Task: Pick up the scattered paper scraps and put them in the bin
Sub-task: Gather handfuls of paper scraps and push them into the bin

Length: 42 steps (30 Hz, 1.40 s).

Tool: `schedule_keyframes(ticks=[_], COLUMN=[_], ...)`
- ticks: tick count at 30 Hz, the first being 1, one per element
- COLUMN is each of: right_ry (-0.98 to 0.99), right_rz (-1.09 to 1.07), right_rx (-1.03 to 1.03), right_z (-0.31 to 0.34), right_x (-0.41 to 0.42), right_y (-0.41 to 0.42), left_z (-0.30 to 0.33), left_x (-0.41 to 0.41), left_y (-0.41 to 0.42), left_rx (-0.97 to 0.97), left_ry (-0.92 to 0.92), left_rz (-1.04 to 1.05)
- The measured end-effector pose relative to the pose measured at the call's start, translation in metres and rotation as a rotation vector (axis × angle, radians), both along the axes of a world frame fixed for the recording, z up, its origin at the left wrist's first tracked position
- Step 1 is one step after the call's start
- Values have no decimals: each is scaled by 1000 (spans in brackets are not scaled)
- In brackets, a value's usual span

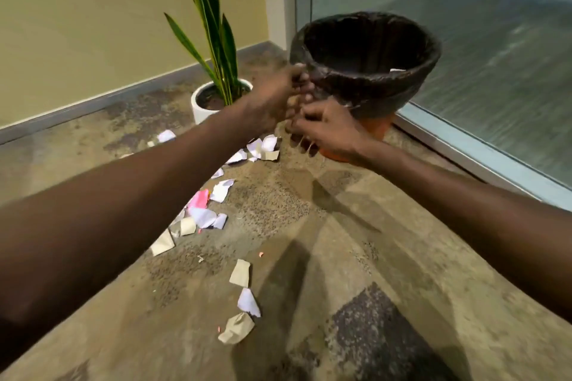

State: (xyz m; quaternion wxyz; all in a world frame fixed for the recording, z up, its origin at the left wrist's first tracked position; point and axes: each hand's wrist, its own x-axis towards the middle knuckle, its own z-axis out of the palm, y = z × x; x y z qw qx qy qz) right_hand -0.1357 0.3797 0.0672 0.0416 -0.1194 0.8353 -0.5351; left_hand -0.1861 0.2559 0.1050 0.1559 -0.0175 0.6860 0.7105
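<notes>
1. Bin (371, 93): lined with black plastic film, crinkled and slightly glossy; orange base below.
2. Paper scraps (204, 216): matt paper, creased, with torn edges.
3. Floor (340, 226): rough, mottled, matt.
4. Plant pot (201, 105): smooth white finish.
5. Panel (464, 40): frosted glass, metal-look frame.

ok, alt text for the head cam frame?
Both hands, left and right, grip the near rim of a black-lined bin on the floor. Paper scraps lie scattered beside a potted plant.

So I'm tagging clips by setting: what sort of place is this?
Probably an office or lobby corner: frosted glass partition, potted plant against a plain wall, lined bin on worn carpet.
</notes>
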Motion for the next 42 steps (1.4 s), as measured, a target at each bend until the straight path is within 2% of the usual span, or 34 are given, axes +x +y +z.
schedule_keyframes(ticks=[3, 5, 7, 9, 11, 13, 15, 17, 19, 20, 22, 24, 25, 26, 28, 29, 31, 33, 36, 39, 42], right_ry=[-271, -378, -448, -551, -567, -453, -245, -65, -7, -35, -217, -388, -388, -327, -61, 31, 82, 27, 150, 466, 675], right_rz=[444, 656, 793, 891, 986, 972, 825, 673, 544, 508, 547, 698, 743, 732, 609, 576, 569, 590, 818, 1124, 1477], right_rx=[269, 382, 449, 525, 662, 701, 674, 694, 668, 621, 549, 633, 715, 766, 787, 780, 765, 719, 706, 729, 904], right_z=[-56, -93, -123, -146, -160, -164, -163, -157, -150, -148, -151, -160, -163, -165, -164, -160, -155, -155, -161, -178, -198], right_x=[50, 81, 108, 128, 135, 123, 94, 64, 41, 35, 37, 48, 53, 55, 50, 46, 42, 52, 99, 150, 175], right_y=[-31, -54, -77, -96, -110, -122, -133, -140, -140, -137, -129, -119, -115, -111, -105, -102, -100, -100, -109, -125, -127], left_z=[-66, -108, -142, -166, -183, -198, -207, -209, -204, -202, -203, -211, -217, -224, -229, -228, -224, -223, -224, -221, -218], left_x=[60, 98, 136, 173, 201, 211, 206, 194, 190, 192, 202, 213, 215, 215, 209, 206, 204, 203, 207, 213, 227], left_y=[-55, -95, -137, -169, -184, -189, -194, -203, -207, -205, -197, -188, -183, -179, -173, -171, -170, -176, -197, -218, -236], left_rx=[-197, -402, -599, -730, -816, -790, -705, -802, -916, -893, -741, -585, -608, -668, -785, -830, -925, -968, -973, -1019, -1065], left_ry=[-195, -295, -482, -711, -793, -636, -341, -30, 137, 115, -98, -327, -307, -228, -15, 84, 203, 236, 208, 173, 122], left_rz=[-219, -285, -390, -628, -752, -615, -246, 151, 307, 265, 8, -253, -262, -164, 163, 242, 178, 28, 50, 138, 166])
